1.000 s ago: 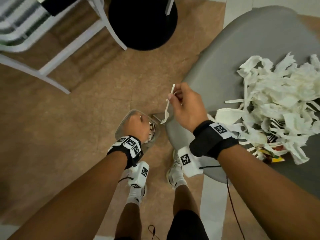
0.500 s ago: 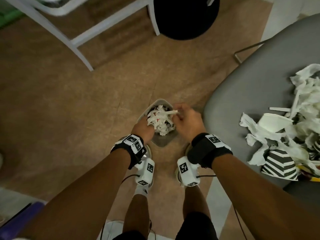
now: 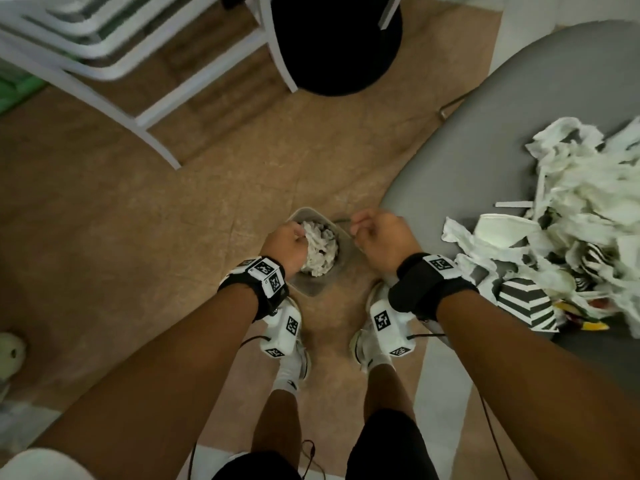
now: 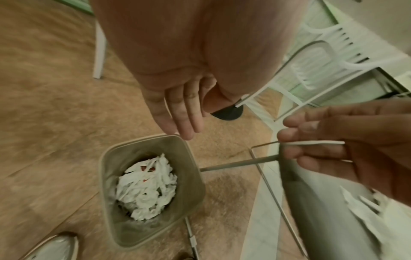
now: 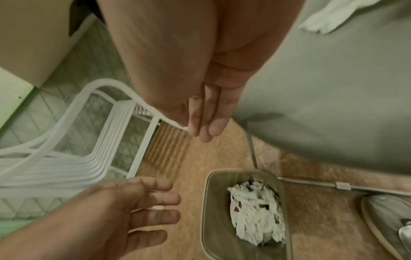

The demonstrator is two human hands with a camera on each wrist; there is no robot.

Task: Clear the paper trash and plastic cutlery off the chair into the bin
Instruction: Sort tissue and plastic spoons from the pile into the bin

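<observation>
A brown, worn-looking floor (image 3: 104,220) carries everything here. On it stands a small grey plastic bin (image 3: 313,287) with rounded corners, holding shredded white paper (image 3: 320,251). Just beside the bin stands a grey padded chair (image 3: 485,140) on thin metal legs, and on its seat lies a heap of torn white paper scraps (image 3: 585,216) with a black-and-white striped paper cup (image 3: 526,304) at its near edge. A white plastic slatted chair (image 3: 114,39) and a round black base (image 3: 337,46) stand on the floor further off.
</observation>
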